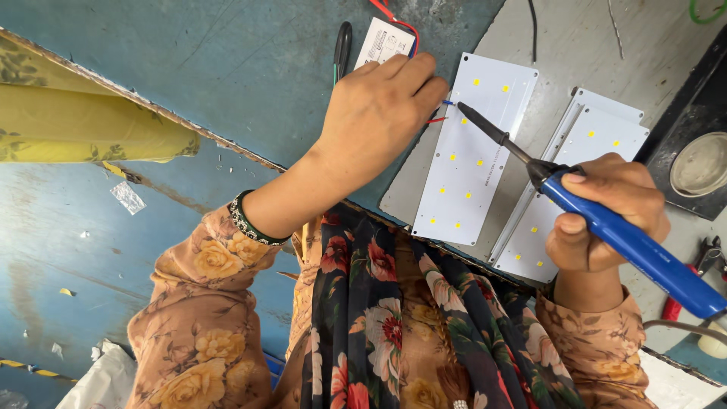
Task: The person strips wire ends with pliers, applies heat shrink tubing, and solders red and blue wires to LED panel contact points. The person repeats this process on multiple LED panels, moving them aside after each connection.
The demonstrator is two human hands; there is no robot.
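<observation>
Head view: at upper centre the left hand pinches thin red and blue wires against the white rectangular LED panel on the grey worktop. At right, the right hand is closed around the blue-handled soldering iron, tip at the wire ends. With fingers so near the tip, a slip could burn them or pull the joint off its pad.

This is a small electronics workshop. A soldering iron with a blue handle points at a white board of small yellow lights on a scuffed grey bench, with more such boards stacked beside it. Loose wires and pliers lie at the bench edges.
</observation>
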